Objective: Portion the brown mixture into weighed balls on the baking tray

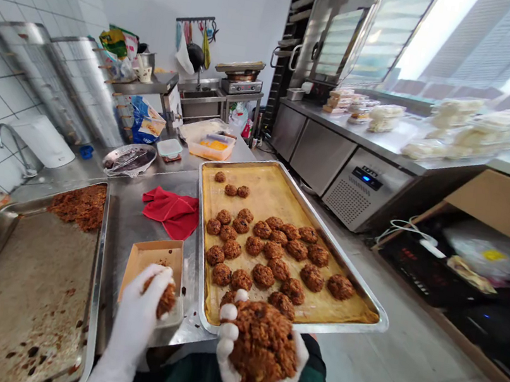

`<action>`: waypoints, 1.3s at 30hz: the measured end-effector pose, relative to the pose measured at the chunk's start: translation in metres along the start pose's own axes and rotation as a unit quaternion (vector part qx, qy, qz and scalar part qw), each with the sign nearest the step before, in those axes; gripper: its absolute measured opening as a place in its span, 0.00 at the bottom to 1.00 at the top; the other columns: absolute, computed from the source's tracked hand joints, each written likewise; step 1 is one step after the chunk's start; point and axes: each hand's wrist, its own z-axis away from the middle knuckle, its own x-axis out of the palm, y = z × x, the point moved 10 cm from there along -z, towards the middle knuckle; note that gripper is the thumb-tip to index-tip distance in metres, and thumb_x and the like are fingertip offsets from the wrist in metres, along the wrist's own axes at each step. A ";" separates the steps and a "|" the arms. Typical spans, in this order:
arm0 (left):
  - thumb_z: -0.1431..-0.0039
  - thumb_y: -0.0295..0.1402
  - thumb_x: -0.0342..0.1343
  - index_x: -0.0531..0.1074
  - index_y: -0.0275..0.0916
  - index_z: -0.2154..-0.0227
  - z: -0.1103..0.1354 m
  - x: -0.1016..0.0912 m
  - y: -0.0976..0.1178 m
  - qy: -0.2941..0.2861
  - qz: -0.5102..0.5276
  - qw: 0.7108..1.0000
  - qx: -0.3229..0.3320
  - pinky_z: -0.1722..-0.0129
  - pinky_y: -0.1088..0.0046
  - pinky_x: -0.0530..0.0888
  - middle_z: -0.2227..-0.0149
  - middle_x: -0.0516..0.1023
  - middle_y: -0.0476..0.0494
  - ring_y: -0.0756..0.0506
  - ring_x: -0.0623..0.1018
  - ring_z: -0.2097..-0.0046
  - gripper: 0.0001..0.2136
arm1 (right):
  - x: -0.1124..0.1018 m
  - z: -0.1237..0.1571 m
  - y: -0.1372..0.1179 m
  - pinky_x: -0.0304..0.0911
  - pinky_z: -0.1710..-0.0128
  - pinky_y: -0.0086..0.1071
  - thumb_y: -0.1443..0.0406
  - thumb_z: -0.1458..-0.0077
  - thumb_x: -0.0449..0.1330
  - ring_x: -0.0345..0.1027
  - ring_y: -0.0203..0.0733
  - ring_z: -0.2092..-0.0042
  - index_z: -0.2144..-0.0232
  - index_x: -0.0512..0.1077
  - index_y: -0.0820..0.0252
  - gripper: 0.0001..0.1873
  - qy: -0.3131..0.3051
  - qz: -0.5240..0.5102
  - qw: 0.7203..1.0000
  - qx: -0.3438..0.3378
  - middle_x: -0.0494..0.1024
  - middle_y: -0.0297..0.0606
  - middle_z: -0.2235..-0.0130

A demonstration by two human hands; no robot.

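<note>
My left hand [146, 296], in a white glove, is closed around a small lump of brown, crumbly dough [166, 301] over a brown paper box [154, 251]. My right hand [257, 370], gloved too, cups a much larger clump of the same dough [264, 345], palm up, at the near edge of a baking tray [374, 324]. Rows of rounded brown dough balls [263, 275] lie on the tray's yellowish liner. The right hand and its clump partly cover the nearest balls.
At left, a metal tray [25, 284] holds loose brown dough [85, 204] at its far end. A red cloth [171, 212] lies between the trays. Farther back are a plastic tub with orange contents [214, 145] and a film-covered bowl [129, 159]. A steel counter [313, 123] stands at right.
</note>
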 end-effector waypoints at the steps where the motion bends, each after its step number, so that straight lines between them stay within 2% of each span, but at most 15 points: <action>1: 0.38 0.49 0.53 0.71 0.39 0.68 -0.007 -0.013 0.003 0.007 -0.037 0.999 0.020 0.65 0.75 0.72 0.67 0.76 0.48 0.47 0.75 0.65 0.16 | -0.001 0.001 -0.011 0.72 0.52 0.35 0.43 0.54 0.64 0.77 0.42 0.57 0.49 0.74 0.53 0.34 0.014 -0.004 1.000 -0.022 0.80 0.44 0.53; 3: 0.37 0.47 0.52 0.72 0.41 0.61 -0.019 -0.034 0.012 0.004 -0.126 0.989 0.082 0.56 0.70 0.73 0.59 0.76 0.46 0.44 0.76 0.57 0.14 | -0.004 0.001 -0.028 0.72 0.52 0.37 0.44 0.52 0.63 0.77 0.43 0.56 0.47 0.72 0.53 0.34 0.045 0.003 0.998 -0.048 0.80 0.46 0.52; 5: 0.37 0.44 0.53 0.72 0.42 0.57 -0.028 -0.045 0.022 -0.007 -0.219 0.964 0.150 0.48 0.63 0.72 0.53 0.74 0.43 0.41 0.75 0.50 0.13 | -0.006 0.000 -0.039 0.73 0.52 0.39 0.44 0.50 0.62 0.76 0.44 0.55 0.45 0.70 0.52 0.34 0.067 0.008 0.996 -0.061 0.79 0.46 0.52; 9: 0.38 0.36 0.52 0.71 0.42 0.56 -0.034 -0.035 0.021 -0.058 -0.347 0.910 0.217 0.43 0.57 0.68 0.50 0.71 0.40 0.39 0.73 0.46 0.10 | -0.011 -0.008 -0.039 0.69 0.46 0.49 0.42 0.49 0.60 0.72 0.50 0.48 0.44 0.68 0.52 0.35 0.075 0.009 0.995 -0.057 0.79 0.46 0.51; 13: 0.39 0.32 0.53 0.69 0.43 0.50 -0.033 -0.021 0.004 -0.117 -0.361 0.898 0.224 0.40 0.56 0.67 0.46 0.71 0.40 0.40 0.72 0.42 0.14 | -0.016 -0.011 -0.029 0.63 0.41 0.54 0.43 0.48 0.60 0.68 0.53 0.42 0.45 0.70 0.56 0.35 0.073 0.012 0.996 -0.042 0.77 0.48 0.48; 15: 0.39 0.32 0.52 0.70 0.43 0.49 -0.032 -0.023 -0.003 -0.128 -0.355 0.899 0.223 0.38 0.56 0.66 0.45 0.71 0.40 0.40 0.71 0.41 0.15 | -0.017 -0.011 -0.026 0.61 0.39 0.55 0.44 0.48 0.60 0.67 0.53 0.41 0.46 0.72 0.56 0.33 0.070 0.022 0.997 -0.038 0.78 0.48 0.48; 18: 0.36 0.33 0.49 0.72 0.42 0.50 -0.031 -0.045 -0.004 -0.087 -0.341 0.909 0.225 0.38 0.56 0.66 0.44 0.72 0.40 0.40 0.71 0.40 0.14 | -0.017 -0.011 -0.026 0.59 0.38 0.55 0.44 0.47 0.59 0.68 0.53 0.41 0.49 0.74 0.56 0.31 0.072 0.032 0.996 -0.035 0.79 0.47 0.49; 21: 0.35 0.35 0.48 0.73 0.42 0.52 -0.022 -0.072 0.005 0.001 -0.307 0.929 0.207 0.40 0.57 0.69 0.46 0.74 0.40 0.40 0.74 0.43 0.13 | -0.019 -0.013 -0.029 0.59 0.37 0.55 0.44 0.46 0.59 0.69 0.54 0.42 0.49 0.75 0.57 0.30 0.081 0.034 0.995 -0.044 0.79 0.48 0.46; 23: 0.35 0.36 0.49 0.74 0.42 0.55 -0.007 -0.077 0.015 0.061 -0.283 0.938 0.189 0.44 0.59 0.72 0.49 0.77 0.41 0.40 0.76 0.47 0.11 | -0.020 -0.016 -0.030 0.59 0.37 0.56 0.44 0.45 0.58 0.69 0.54 0.41 0.49 0.74 0.56 0.30 0.082 0.038 0.995 -0.050 0.79 0.47 0.46; 25: 0.34 0.35 0.51 0.75 0.42 0.59 0.017 -0.061 0.026 0.085 -0.270 0.940 0.192 0.47 0.60 0.74 0.53 0.78 0.42 0.41 0.78 0.50 0.09 | -0.019 -0.021 -0.029 0.59 0.37 0.57 0.44 0.44 0.58 0.69 0.53 0.41 0.48 0.74 0.54 0.29 0.078 0.047 0.995 -0.051 0.80 0.45 0.47; 27: 0.34 0.34 0.51 0.75 0.42 0.59 0.042 -0.021 0.037 0.047 -0.258 0.939 0.222 0.48 0.61 0.75 0.54 0.78 0.40 0.41 0.78 0.50 0.08 | -0.018 -0.027 -0.027 0.58 0.37 0.58 0.44 0.44 0.57 0.69 0.52 0.41 0.47 0.73 0.52 0.28 0.074 0.064 0.994 -0.050 0.80 0.44 0.47; 30: 0.36 0.33 0.54 0.71 0.42 0.46 0.074 0.040 0.050 -0.013 -0.262 0.919 0.294 0.45 0.60 0.75 0.47 0.76 0.36 0.39 0.76 0.45 0.17 | -0.014 -0.035 -0.026 0.58 0.37 0.59 0.44 0.44 0.57 0.67 0.53 0.40 0.46 0.73 0.50 0.28 0.074 0.101 0.991 -0.049 0.79 0.42 0.46; 32: 0.38 0.35 0.58 0.65 0.42 0.39 0.081 0.064 0.050 -0.028 -0.268 0.911 0.311 0.44 0.59 0.76 0.43 0.73 0.33 0.37 0.74 0.42 0.24 | -0.011 -0.041 -0.026 0.57 0.37 0.61 0.44 0.44 0.57 0.66 0.54 0.39 0.47 0.73 0.46 0.28 0.075 0.117 0.989 -0.052 0.79 0.40 0.46; 34: 0.38 0.35 0.58 0.63 0.40 0.38 0.079 0.074 0.047 -0.018 -0.271 0.912 0.309 0.43 0.58 0.75 0.42 0.72 0.32 0.36 0.73 0.40 0.26 | -0.009 -0.046 -0.026 0.56 0.38 0.62 0.44 0.45 0.57 0.66 0.55 0.39 0.47 0.73 0.44 0.27 0.071 0.119 0.989 -0.054 0.79 0.39 0.45; 39: 0.35 0.30 0.53 0.69 0.42 0.46 0.065 0.074 0.039 0.010 -0.244 0.926 0.288 0.46 0.60 0.76 0.50 0.76 0.37 0.40 0.77 0.46 0.15 | -0.005 -0.059 -0.025 0.56 0.37 0.60 0.44 0.44 0.57 0.66 0.53 0.40 0.46 0.72 0.44 0.27 0.035 0.105 0.992 -0.056 0.76 0.38 0.42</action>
